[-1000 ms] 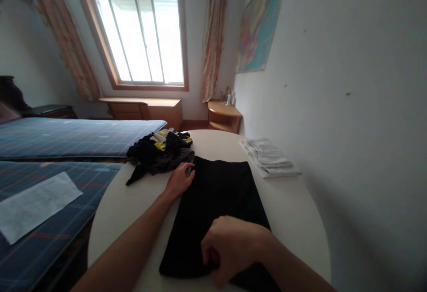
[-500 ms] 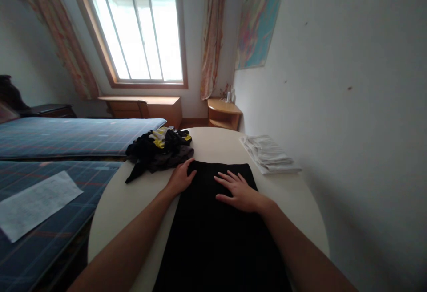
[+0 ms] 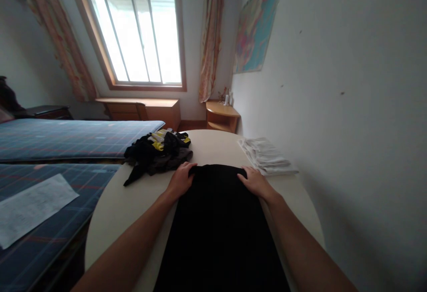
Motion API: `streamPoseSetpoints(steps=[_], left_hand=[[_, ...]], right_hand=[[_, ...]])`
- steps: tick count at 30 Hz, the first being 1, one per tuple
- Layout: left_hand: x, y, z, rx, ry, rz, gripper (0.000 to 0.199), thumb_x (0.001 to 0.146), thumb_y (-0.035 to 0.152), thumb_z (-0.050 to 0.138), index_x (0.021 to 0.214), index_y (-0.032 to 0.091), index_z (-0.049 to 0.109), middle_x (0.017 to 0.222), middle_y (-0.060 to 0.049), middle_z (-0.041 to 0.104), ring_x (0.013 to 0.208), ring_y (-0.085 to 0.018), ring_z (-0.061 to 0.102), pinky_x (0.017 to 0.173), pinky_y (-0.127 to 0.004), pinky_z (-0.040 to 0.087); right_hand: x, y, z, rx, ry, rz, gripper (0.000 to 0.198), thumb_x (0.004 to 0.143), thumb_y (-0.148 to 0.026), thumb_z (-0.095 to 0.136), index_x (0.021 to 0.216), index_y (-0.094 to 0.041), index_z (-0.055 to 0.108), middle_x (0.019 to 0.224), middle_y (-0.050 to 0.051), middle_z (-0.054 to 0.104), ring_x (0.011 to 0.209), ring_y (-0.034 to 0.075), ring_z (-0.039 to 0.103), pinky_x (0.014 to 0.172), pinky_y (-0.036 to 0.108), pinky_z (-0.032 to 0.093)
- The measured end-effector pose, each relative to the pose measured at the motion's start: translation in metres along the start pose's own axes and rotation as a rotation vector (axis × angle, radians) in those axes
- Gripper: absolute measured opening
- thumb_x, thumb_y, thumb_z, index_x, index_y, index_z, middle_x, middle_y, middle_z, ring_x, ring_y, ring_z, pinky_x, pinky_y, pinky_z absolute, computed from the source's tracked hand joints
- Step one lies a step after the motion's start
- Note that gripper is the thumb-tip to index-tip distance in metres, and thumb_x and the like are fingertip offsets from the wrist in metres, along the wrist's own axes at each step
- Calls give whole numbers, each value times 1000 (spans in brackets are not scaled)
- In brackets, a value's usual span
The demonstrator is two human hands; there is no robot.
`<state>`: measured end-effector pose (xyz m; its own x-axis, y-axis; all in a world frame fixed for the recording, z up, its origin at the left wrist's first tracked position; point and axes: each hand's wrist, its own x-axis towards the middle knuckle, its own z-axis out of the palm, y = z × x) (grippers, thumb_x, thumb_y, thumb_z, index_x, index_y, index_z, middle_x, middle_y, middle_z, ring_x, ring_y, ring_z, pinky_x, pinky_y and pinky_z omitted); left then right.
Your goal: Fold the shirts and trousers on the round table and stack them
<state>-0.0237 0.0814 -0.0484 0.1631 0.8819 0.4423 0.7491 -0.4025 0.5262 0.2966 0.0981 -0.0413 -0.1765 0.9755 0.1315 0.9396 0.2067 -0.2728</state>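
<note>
A plain black garment [image 3: 220, 225] lies flat and lengthwise on the round cream table [image 3: 110, 221], its narrower end away from me. Whether it is trousers or a skirt I cannot tell. My left hand [image 3: 182, 178] is closed on its far left corner, thumb on the near side of the edge. At the far right corner, my right hand [image 3: 256, 181] grips the cloth in the same way. Between the two hands the far edge bows up slightly. The near end runs out of view at the bottom.
Left of the garment sits a crumpled pile of black, grey and yellow clothes [image 3: 160, 149]. A folded white cloth stack [image 3: 267, 156] lies at the table's right, near the wall [image 3: 360, 149]. Two plaid mattresses [image 3: 83, 138] stand left, with a paper sheet [image 3: 36, 207] on the nearer one.
My right hand has moved from lying flat on the cloth to the far right corner and closed there. My left hand has closed on the left corner. The far edge now bows upward.
</note>
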Motion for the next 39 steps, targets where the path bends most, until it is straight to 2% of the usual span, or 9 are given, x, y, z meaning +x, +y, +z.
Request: streamPoseSetpoints(steps=[6, 11, 14, 20, 25, 28, 31, 34, 39], left_hand=[[-9, 17, -12, 100, -49, -19, 35, 76, 8, 56, 103, 23, 72, 105, -7, 66, 101, -24, 62, 93, -34, 50], [-12, 25, -19, 173, -72, -61, 30, 80, 13, 57, 104, 24, 70, 104, -6, 71, 97, -25, 66, 86, -33, 51], [-13, 25, -19, 183, -83, -83, 30, 82, 15, 56, 108, 24, 70, 108, -7, 72, 98, -26, 68, 87, -34, 51], [-12, 19, -16, 64, -59, -142, 24, 80, 14, 60, 100, 19, 72, 101, -9, 74, 98, -27, 69, 87, -34, 53], [-11, 23, -21, -272, -100, -324, 22, 80, 16, 59, 99, 17, 68, 98, -6, 74, 48, -14, 65, 48, -24, 50], [-9, 27, -22, -468, -123, -426, 21, 83, 21, 58, 103, 16, 62, 108, -9, 69, 45, -11, 64, 36, -18, 41], [-4, 26, -22, -675, -79, -483, 19, 84, 26, 60, 101, 17, 57, 104, -7, 67, 61, -15, 71, 43, -19, 50], [4, 24, -22, -830, 14, -411, 22, 80, 25, 65, 99, 18, 57, 95, -2, 66, 77, -16, 72, 65, -27, 60], [16, 30, -28, -919, 192, -246, 27, 79, 30, 64, 103, 21, 57, 123, -4, 61, 110, -19, 62, 91, -37, 58]], right_hand=[[-2, 9, -9, 127, 77, 50, 47, 80, -44, 66, 113, -12, 71, 112, 17, 73, 108, 32, 66, 95, 38, 48], [-6, 12, -12, 391, -7, 114, 31, 74, -42, 70, 88, -14, 74, 82, 8, 76, 78, 25, 71, 67, 29, 51], [-7, 12, -13, 481, 3, 95, 23, 71, -30, 71, 88, -15, 73, 83, 7, 77, 78, 24, 71, 66, 28, 51], [-9, 11, -16, 736, -15, 132, 32, 68, -20, 73, 98, -12, 67, 79, 6, 74, 67, 19, 69, 58, 25, 52], [-17, 5, -22, 924, -67, 259, 37, 70, -34, 79, 97, -15, 64, 85, 7, 73, 49, 13, 64, 40, 20, 46], [-20, 3, -24, 1010, -53, 284, 45, 71, -40, 80, 105, -18, 61, 96, 10, 72, 51, 14, 68, 42, 21, 50], [-18, 3, -25, 1090, -30, 240, 47, 72, -43, 79, 108, -22, 58, 100, 9, 71, 59, 18, 72, 49, 26, 57], [-12, 0, -28, 1163, 88, 167, 49, 71, -48, 77, 107, -23, 55, 103, 6, 69, 70, 21, 74, 61, 33, 62], [-6, -10, -34, 1094, 360, -88, 43, 73, -50, 72, 102, -23, 55, 111, 5, 68, 100, 22, 67, 90, 43, 57]])
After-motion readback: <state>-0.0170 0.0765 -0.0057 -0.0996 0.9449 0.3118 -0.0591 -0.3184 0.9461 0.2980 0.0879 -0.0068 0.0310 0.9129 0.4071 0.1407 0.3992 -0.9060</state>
